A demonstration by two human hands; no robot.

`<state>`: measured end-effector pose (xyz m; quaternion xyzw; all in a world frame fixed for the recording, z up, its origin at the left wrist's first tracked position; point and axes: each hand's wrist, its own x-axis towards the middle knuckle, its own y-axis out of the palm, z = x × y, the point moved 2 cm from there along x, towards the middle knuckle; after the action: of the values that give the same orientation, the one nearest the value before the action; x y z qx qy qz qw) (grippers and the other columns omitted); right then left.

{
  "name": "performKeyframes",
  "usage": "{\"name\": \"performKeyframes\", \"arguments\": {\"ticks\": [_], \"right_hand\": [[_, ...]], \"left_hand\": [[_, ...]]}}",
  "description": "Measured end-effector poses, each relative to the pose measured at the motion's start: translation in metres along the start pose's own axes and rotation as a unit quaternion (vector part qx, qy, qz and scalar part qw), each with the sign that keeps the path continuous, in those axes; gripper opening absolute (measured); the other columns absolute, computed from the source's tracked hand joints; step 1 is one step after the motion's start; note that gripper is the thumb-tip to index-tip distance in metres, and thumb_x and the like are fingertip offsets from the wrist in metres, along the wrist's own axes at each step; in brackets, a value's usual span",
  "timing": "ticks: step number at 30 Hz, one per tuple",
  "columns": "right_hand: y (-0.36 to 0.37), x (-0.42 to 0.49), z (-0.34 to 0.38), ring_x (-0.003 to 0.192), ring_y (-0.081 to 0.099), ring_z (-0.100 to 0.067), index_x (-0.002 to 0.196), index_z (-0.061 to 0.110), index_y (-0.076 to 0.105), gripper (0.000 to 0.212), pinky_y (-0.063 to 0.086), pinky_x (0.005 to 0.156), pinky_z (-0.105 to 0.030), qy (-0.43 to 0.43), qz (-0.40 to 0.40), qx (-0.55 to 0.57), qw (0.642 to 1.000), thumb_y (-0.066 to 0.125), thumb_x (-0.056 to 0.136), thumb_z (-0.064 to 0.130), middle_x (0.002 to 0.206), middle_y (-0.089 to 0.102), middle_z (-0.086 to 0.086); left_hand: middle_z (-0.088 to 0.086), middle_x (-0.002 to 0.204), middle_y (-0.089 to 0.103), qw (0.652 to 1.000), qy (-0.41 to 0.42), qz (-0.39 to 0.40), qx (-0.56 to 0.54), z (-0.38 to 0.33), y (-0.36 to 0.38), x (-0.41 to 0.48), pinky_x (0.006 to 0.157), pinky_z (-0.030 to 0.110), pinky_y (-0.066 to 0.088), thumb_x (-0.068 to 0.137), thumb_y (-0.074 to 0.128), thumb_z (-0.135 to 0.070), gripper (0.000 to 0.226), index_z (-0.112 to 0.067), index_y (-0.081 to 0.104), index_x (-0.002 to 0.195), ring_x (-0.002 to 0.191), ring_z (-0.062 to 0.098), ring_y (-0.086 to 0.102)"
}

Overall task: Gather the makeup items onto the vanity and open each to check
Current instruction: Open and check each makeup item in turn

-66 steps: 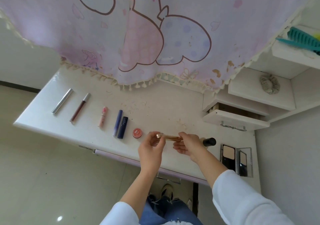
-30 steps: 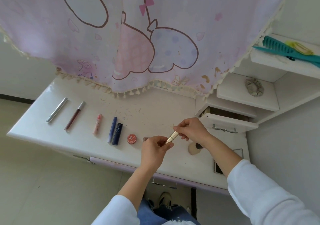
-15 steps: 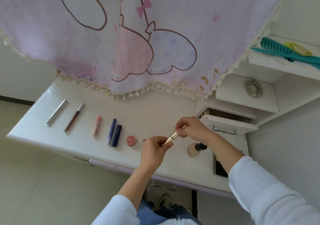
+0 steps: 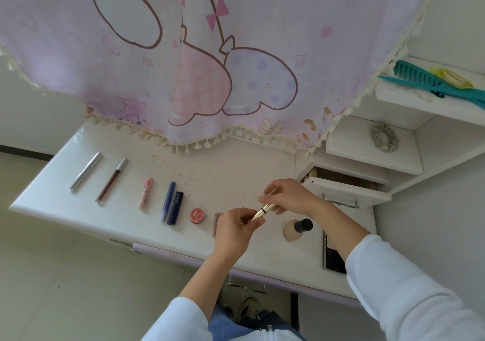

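Observation:
A slim gold makeup tube (image 4: 263,210) is held above the white vanity top (image 4: 231,180) by both hands. My left hand (image 4: 235,229) grips its lower end and my right hand (image 4: 288,196) grips its upper end; the two parts look joined. On the vanity lie in a row a silver tube (image 4: 85,170), a dark red lip gloss (image 4: 112,178), a pink tube (image 4: 146,192), a blue pencil-like tube (image 4: 168,200), a navy lipstick (image 4: 175,207) and a small red round pot (image 4: 197,215). A beige foundation bottle (image 4: 295,229) lies on its side under my right wrist.
A small pinkish compact (image 4: 215,224) is partly hidden behind my left hand, and an open dark compact (image 4: 331,258) lies at the right edge. A pink cartoon cloth (image 4: 210,57) hangs over the back. A drawer (image 4: 343,191) stands open at the right; shelves above hold a scrunchie (image 4: 384,138) and teal comb (image 4: 430,83).
Both hands have kept the gold tube between them and drawn closer together, the right hand's part sliding down toward the left hand's. The items on the vanity have not moved.

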<state>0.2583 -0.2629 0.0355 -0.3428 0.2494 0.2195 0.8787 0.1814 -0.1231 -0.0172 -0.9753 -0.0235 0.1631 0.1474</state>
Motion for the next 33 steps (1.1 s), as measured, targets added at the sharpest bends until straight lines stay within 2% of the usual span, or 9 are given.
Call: {"name": "performKeyframes", "arguments": {"ticks": [2, 4, 8, 11, 17, 21, 23, 28, 33], "right_hand": [[0.0, 0.002, -0.002, 0.054, 0.065, -0.012, 0.083, 0.006, 0.064, 0.038, 0.052, 0.055, -0.022, 0.028, -0.035, -0.054, 0.998, 0.064, 0.086, 0.044, 0.073, 0.069, -0.007], [-0.002, 0.004, -0.004, 0.048, 0.062, -0.011, 0.08, 0.006, 0.063, 0.033, 0.051, 0.051, -0.02, 0.02, -0.049, -0.077, 0.996, 0.061, 0.09, 0.038, 0.065, 0.066, -0.005], [-0.007, 0.003, -0.002, 0.066, 0.063, -0.014, 0.092, 0.005, 0.066, 0.008, 0.052, 0.065, -0.021, -0.009, -0.011, -0.036, 0.999, 0.064, 0.086, 0.009, 0.078, 0.066, -0.006], [-0.008, 0.002, 0.0, 0.083, 0.061, -0.018, 0.099, 0.003, 0.066, 0.021, 0.051, 0.075, -0.024, -0.021, -0.005, -0.006, 1.0, 0.065, 0.078, -0.004, 0.091, 0.065, -0.008], [-0.008, 0.007, -0.005, 0.049, 0.059, -0.009, 0.079, 0.007, 0.064, 0.036, 0.044, 0.054, -0.022, 0.029, -0.067, -0.103, 0.992, 0.064, 0.085, 0.043, 0.066, 0.066, -0.003], [-0.01, 0.007, -0.004, 0.065, 0.059, -0.012, 0.088, 0.006, 0.068, 0.005, 0.05, 0.066, -0.022, -0.003, -0.025, 0.005, 1.0, 0.068, 0.083, 0.007, 0.08, 0.064, -0.008], [-0.011, 0.007, -0.002, 0.075, 0.059, -0.015, 0.093, 0.006, 0.066, 0.017, 0.052, 0.072, -0.023, -0.012, -0.008, 0.028, 1.0, 0.066, 0.079, -0.004, 0.086, 0.063, -0.007], [-0.009, 0.007, -0.002, 0.049, 0.063, -0.013, 0.082, 0.004, 0.064, 0.033, 0.05, 0.051, -0.022, 0.036, -0.035, -0.042, 0.998, 0.067, 0.086, 0.036, 0.066, 0.066, -0.006], [-0.012, 0.007, 0.0, 0.067, 0.062, -0.015, 0.087, 0.008, 0.065, 0.008, 0.053, 0.071, -0.028, -0.01, -0.015, 0.008, 1.0, 0.065, 0.082, 0.003, 0.081, 0.063, -0.005]], "left_hand": [[-0.011, 0.068, 0.063, 1.0, 0.006, 0.001, 0.008, -0.002, 0.0, 0.0, 0.054, 0.016, 0.035, 0.081, 0.072, -0.028, 0.016, -0.019, 0.075, 0.094, 0.056, 0.005, 0.047], [-0.012, 0.067, 0.061, 1.0, 0.009, 0.002, 0.014, -0.002, 0.001, 0.001, 0.053, 0.016, 0.033, 0.082, 0.071, -0.029, 0.016, -0.019, 0.074, 0.094, 0.055, 0.006, 0.046], [-0.01, 0.069, 0.064, 1.0, 0.005, 0.001, 0.019, -0.003, 0.001, 0.003, 0.053, 0.016, 0.033, 0.081, 0.072, -0.029, 0.015, -0.021, 0.075, 0.093, 0.055, 0.005, 0.047], [-0.007, 0.071, 0.066, 1.0, -0.001, 0.002, 0.003, -0.002, 0.001, 0.003, 0.055, 0.018, 0.036, 0.081, 0.072, -0.027, 0.014, -0.019, 0.075, 0.091, 0.058, 0.006, 0.049], [-0.008, 0.07, 0.065, 1.0, -0.005, 0.003, -0.002, -0.002, 0.002, 0.005, 0.054, 0.018, 0.035, 0.081, 0.072, -0.027, 0.013, -0.02, 0.075, 0.091, 0.057, 0.006, 0.047], [-0.006, 0.072, 0.067, 1.0, -0.006, -0.002, -0.005, -0.001, 0.002, 0.006, 0.056, 0.02, 0.037, 0.081, 0.073, -0.026, 0.013, -0.019, 0.075, 0.091, 0.059, 0.007, 0.05], [-0.005, 0.073, 0.068, 1.0, -0.008, -0.003, -0.004, 0.0, 0.003, 0.006, 0.058, 0.022, 0.039, 0.081, 0.073, -0.026, 0.012, -0.019, 0.075, 0.09, 0.062, 0.009, 0.052], [-0.008, 0.066, 0.063, 1.0, -0.004, 0.002, -0.008, 0.002, 0.003, 0.008, 0.054, 0.021, 0.035, 0.081, 0.073, -0.026, 0.012, -0.018, 0.074, 0.09, 0.054, 0.007, 0.045], [-0.008, 0.069, 0.065, 1.0, -0.011, -0.009, -0.008, 0.004, 0.003, 0.01, 0.056, 0.023, 0.037, 0.08, 0.073, -0.027, 0.013, -0.021, 0.075, 0.09, 0.057, 0.008, 0.049]]}}
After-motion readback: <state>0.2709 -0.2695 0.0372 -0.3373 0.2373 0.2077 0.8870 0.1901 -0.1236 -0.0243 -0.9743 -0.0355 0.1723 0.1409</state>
